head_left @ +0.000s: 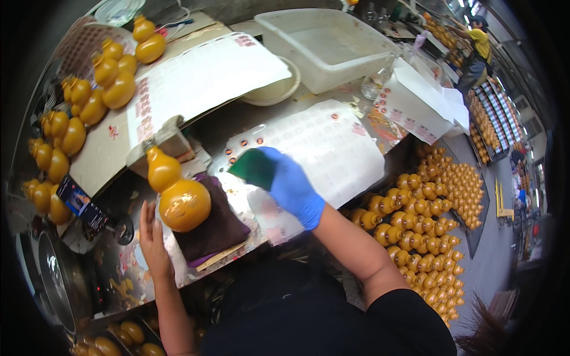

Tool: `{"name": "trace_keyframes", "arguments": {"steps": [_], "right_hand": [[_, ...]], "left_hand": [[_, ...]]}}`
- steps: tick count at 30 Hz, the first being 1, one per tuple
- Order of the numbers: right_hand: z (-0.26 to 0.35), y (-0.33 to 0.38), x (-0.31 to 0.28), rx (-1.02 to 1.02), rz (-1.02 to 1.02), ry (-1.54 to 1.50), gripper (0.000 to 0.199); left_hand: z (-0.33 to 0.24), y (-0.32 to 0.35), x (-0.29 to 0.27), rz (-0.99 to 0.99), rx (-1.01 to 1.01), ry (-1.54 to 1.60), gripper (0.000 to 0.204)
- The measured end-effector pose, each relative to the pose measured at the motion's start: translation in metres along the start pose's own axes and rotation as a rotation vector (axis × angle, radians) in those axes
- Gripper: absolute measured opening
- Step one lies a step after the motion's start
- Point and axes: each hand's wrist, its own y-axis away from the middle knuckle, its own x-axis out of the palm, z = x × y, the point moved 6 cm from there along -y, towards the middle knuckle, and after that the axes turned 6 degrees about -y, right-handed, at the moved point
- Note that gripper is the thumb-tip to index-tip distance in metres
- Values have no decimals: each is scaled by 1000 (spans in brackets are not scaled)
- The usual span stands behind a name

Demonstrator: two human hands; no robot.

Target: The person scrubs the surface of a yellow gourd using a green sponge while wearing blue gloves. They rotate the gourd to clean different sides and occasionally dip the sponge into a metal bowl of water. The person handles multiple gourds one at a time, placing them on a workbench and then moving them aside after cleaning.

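A glossy amber gourd [185, 204] lies tilted on a dark brown cloth pad [215, 228], its narrow neck against a pale block [172, 145]. My bare left hand [154, 240] is at the gourd's left side with its fingers stretched out. Whether it touches the gourd I cannot tell. On my right hand [295, 188] is a blue glove, and its fingers close on a flat dark green piece [254, 168], perhaps a scraper, slightly blurred. That hand is over the near left part of a white sticker sheet [332, 139], right of the gourd.
More gourds [119, 89] stand along the left. A phone [80, 202] on a stand and a metal pan [56, 279] are at lower left. A plastic tub [323, 44] and white bowl [276, 86] sit behind. Many gourds [415, 237] fill the floor at right; a person [478, 50] stands far off.
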Motion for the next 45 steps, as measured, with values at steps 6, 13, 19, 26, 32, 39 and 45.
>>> {"name": "trace_keyframes", "arguments": {"steps": [6,13,19,26,32,39,45], "right_hand": [[173,5,-139,-465,-595,1524,32],[193,5,-136,-2,-628,2164,49],[128,111,-111,-252,-87,2191,48],[81,190,-122,-33,-626,800,13],[67,171,-144,130,-852,398,28],[60,189,-152,268,-677,450,27],[69,166,-131,164,-738,591,22]], "left_hand": [[-13,20,-6,-63,-8,22,50],[-18,23,10,-24,-9,109,50],[-10,19,6,-24,-8,106,49],[-12,18,9,-1,9,141,48],[-22,20,19,38,23,152,48],[-7,26,3,14,2,129,48],[-11,24,10,16,-5,170,47]]}}
